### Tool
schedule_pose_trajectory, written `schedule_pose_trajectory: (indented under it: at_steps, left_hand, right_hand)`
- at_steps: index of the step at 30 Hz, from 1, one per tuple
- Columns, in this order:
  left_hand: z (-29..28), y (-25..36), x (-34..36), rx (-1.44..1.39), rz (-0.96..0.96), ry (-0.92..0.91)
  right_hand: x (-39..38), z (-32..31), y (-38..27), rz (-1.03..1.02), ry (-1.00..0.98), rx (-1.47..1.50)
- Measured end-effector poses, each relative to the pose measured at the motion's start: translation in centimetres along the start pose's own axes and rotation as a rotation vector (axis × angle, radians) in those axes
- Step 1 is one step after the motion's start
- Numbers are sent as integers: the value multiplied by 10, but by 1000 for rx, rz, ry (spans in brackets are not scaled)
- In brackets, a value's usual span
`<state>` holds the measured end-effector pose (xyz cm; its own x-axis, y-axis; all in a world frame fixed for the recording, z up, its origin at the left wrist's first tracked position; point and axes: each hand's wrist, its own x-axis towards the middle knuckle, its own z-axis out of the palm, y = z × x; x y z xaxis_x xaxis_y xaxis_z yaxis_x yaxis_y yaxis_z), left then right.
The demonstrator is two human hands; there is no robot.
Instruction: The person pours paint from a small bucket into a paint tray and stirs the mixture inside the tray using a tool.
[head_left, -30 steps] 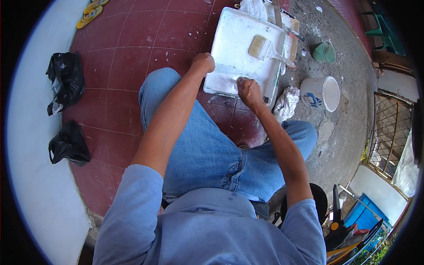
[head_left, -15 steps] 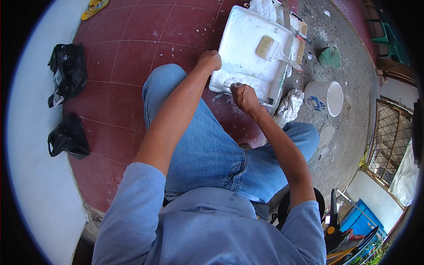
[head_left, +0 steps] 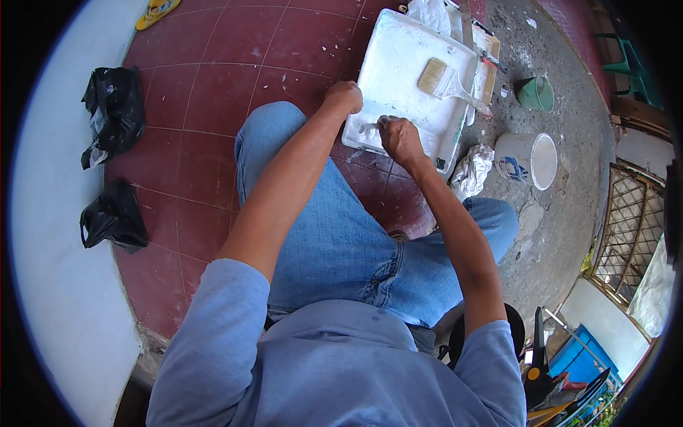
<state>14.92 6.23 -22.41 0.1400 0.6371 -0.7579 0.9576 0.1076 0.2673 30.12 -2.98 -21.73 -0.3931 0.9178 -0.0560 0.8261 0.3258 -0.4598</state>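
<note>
A white paint tray (head_left: 398, 60), smeared with white paint, lies slightly turned on the floor beyond my knees. My left hand (head_left: 345, 97) is closed on the tray's left rim. Over the tray's near, deeper end is my right hand (head_left: 403, 142), its fingers curled together; what they hold, if anything, is too hidden to name. A wide paintbrush (head_left: 435, 78) with pale bristles lies across the tray's right side, its handle sticking out over the rim.
Right of the tray are a crumpled silvery bag (head_left: 472, 171), a white bucket (head_left: 525, 161) and a green pot (head_left: 535, 93). A clear plastic bag (head_left: 430, 16) sits behind it. Black plastic bags (head_left: 114, 107) stand along the white wall, near a yellow sandal (head_left: 156, 12).
My right hand has moved a little up and to the right, away from the tray's near edge. My left hand stays on the rim; the whole view has shifted slightly.
</note>
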Motion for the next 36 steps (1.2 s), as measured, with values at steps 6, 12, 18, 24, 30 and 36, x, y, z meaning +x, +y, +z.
schedule_pose_trajectory:
  at_steps: [6,12,18,24,30,36]
  left_hand:
    - [3,-2,4,-25,-13,14]
    - [0,0,4,-5,-9,-13]
    - [5,-2,4,36,22,96]
    - [5,-1,7,-12,-17,53]
    - [5,-1,5,35,-1,30]
    - [5,2,9,50,-7,45]
  right_hand:
    - [-8,19,-14,-157,-33,11]
    - [1,1,0,-129,-94,87]
    - [-3,-6,6,-32,-83,-59]
    - [0,17,0,-150,16,55]
    - [-8,-6,0,59,-78,27]
    - [6,12,-3,-80,-16,42]
